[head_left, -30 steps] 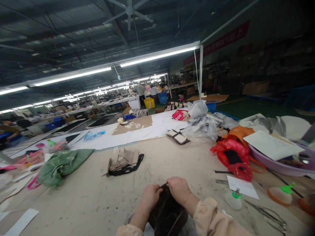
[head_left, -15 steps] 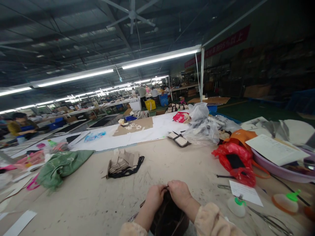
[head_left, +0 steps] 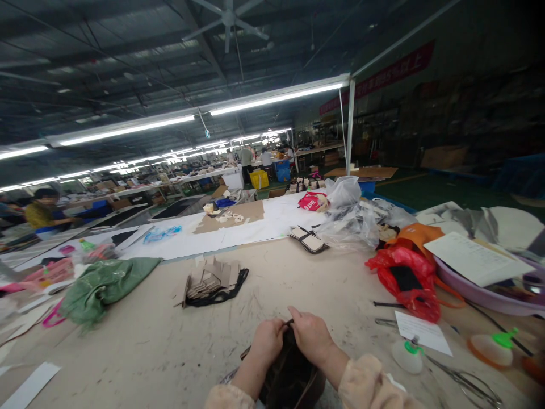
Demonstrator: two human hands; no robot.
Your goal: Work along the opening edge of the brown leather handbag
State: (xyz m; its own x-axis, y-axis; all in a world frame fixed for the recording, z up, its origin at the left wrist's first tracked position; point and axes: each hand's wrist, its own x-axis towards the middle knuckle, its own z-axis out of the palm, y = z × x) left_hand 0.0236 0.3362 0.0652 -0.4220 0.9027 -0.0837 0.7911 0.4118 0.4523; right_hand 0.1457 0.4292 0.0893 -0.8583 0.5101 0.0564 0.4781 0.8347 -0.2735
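Pinching the dark brown piece (head_left: 290,372) by its top edge | my grip closed, left hand (head_left: 266,342) beside right hand (head_left: 314,339) | piece near me, over the desk (head_left: 149,335) | handling looks unfinished; how much is left, I cannot tell

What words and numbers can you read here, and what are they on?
"95%以上" on the red banner; the rest of it is too blurred.
Red bag: white writing, too small to read.
Big paper on the purple tub: lines too faint to read.
Small white paper: print too blurred to read.
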